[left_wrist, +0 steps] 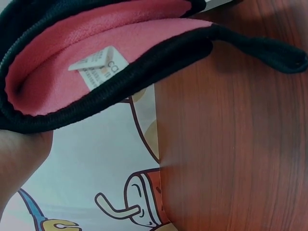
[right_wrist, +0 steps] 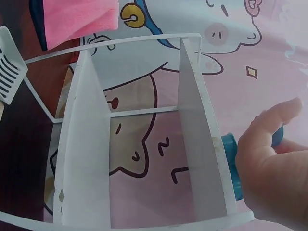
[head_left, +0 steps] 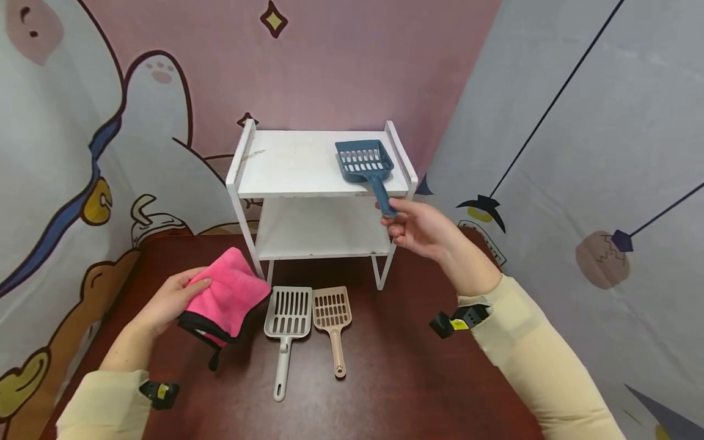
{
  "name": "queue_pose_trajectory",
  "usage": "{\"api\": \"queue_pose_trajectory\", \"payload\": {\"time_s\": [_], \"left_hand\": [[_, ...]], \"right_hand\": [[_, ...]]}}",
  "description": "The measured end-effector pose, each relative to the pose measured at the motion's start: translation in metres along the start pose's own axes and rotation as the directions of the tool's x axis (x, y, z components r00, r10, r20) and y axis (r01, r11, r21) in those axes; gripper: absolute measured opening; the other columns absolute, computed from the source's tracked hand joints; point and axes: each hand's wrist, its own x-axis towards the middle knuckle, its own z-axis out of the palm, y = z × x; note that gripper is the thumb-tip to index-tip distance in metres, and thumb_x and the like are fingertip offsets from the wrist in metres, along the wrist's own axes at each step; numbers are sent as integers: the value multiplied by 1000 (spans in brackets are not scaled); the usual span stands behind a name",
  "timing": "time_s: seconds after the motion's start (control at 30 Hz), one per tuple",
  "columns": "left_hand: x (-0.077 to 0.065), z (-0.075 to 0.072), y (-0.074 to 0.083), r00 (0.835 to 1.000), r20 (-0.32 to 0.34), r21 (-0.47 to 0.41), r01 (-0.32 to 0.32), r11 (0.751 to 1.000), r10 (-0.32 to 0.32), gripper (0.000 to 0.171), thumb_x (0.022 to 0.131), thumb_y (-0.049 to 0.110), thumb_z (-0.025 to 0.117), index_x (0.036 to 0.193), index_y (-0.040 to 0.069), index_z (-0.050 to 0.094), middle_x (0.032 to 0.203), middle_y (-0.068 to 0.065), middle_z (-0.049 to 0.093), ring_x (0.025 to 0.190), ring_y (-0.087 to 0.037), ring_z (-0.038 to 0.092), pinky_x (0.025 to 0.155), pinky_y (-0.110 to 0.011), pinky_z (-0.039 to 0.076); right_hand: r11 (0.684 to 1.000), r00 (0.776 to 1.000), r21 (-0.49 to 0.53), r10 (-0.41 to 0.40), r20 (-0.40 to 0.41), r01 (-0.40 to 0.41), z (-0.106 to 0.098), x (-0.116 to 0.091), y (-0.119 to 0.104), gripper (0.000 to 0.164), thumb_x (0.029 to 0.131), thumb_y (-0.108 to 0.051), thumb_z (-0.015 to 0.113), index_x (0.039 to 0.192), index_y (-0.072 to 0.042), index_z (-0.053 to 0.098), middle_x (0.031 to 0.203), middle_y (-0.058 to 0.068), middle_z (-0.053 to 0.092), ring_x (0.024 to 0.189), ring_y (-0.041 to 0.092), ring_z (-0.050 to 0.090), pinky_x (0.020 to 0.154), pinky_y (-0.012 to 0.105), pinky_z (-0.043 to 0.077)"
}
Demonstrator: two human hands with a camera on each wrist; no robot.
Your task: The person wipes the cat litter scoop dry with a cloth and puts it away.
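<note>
My right hand pinches the handle end of a blue slotted litter scoop. The scoop's head is over the right side of the white shelf's top board, its handle reaching past the front edge. Thumb and fingers of my left hand grip a pink plush mitt with black trim, left of the shelf. The left wrist view looks into the mitt's open mouth, where a white label shows. In the right wrist view the hand covers most of the scoop.
A light grey litter scoop and a beige one lie side by side on the dark red-brown tabletop. Below the shelf's top board is a lower board. Cartoon-printed walls stand behind and on both sides.
</note>
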Motion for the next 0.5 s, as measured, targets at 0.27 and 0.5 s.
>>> {"api": "queue_pose_trajectory", "payload": {"time_s": [0.27, 0.5], "left_hand": [[-2, 1, 1, 1000, -8, 24, -6, 1000, 6, 54, 99, 32, 44, 136, -6, 36, 72, 8, 64, 63, -11, 65, 61, -28, 55], [-4, 3, 1, 1000, -7, 17, 9, 1000, -9, 55, 99, 34, 45, 136, -5, 35, 73, 7, 64, 64, -13, 66, 62, -30, 55]], "right_hand": [[1000, 998, 1, -16, -62, 16, 7, 10, -3, 22, 102, -21, 34, 106, -8, 50, 74, 2, 59, 56, 7, 48, 54, 16, 41], [1000, 995, 21, 4, -105, -2, 6, 17, -4, 17, 101, -26, 36, 106, -11, 42, 80, 3, 60, 60, 9, 55, 57, 17, 45]]}}
